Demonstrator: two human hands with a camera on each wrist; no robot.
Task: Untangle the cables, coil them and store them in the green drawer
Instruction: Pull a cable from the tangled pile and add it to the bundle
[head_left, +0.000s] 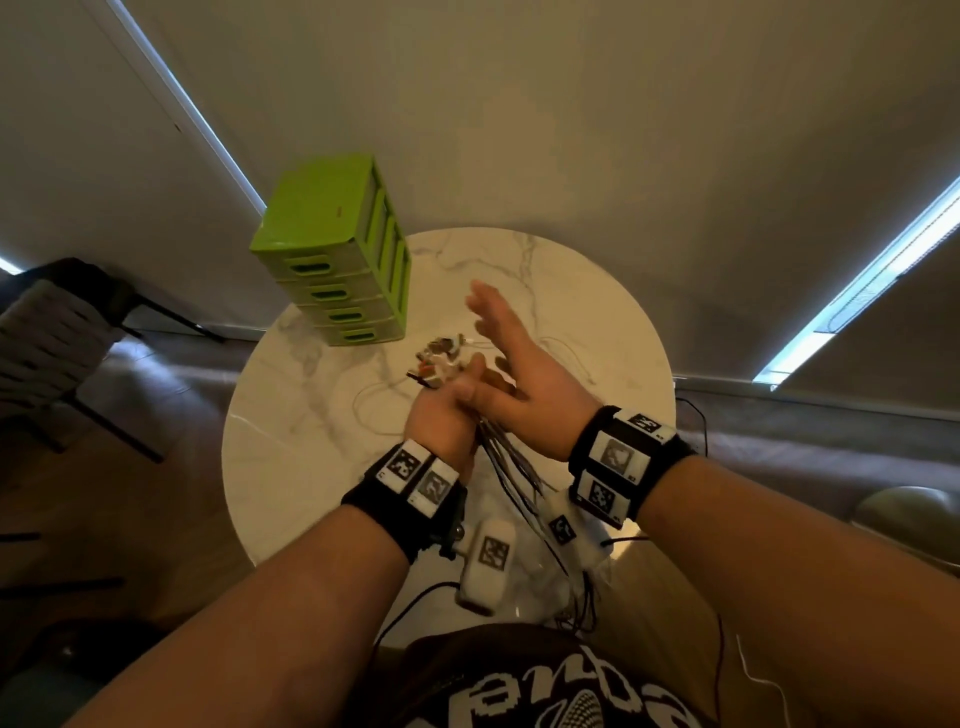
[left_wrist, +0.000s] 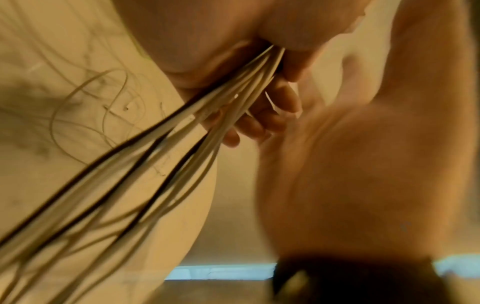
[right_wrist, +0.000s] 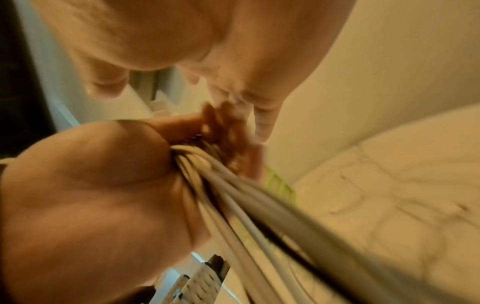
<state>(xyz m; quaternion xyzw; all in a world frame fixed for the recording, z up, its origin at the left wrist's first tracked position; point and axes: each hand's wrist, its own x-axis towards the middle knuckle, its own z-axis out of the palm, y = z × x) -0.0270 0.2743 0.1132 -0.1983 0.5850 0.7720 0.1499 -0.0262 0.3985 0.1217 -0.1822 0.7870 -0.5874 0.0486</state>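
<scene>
On the round marble table (head_left: 571, 291) my left hand (head_left: 447, 410) grips a bundle of white and dark cables (head_left: 511, 478) in its fist. The connector ends (head_left: 441, 361) stick out above the fist, and the strands hang down toward the near edge. The left wrist view shows the fingers (left_wrist: 272, 107) curled round the cables (left_wrist: 182, 127). My right hand (head_left: 509, 353) is held above the fist with fingers straight and spread, its thumb lying against the left hand. In the right wrist view it is blurred (right_wrist: 265, 123) over the fist (right_wrist: 91, 185). The green drawer unit (head_left: 337, 244) stands at the far left, all drawers closed.
Thin white cables (head_left: 374, 400) lie looped loose on the marble left of my hands. A white tagged block (head_left: 488, 561) sits at the table's near edge, with black wires trailing off. A dark chair (head_left: 47, 338) stands to the left of the table.
</scene>
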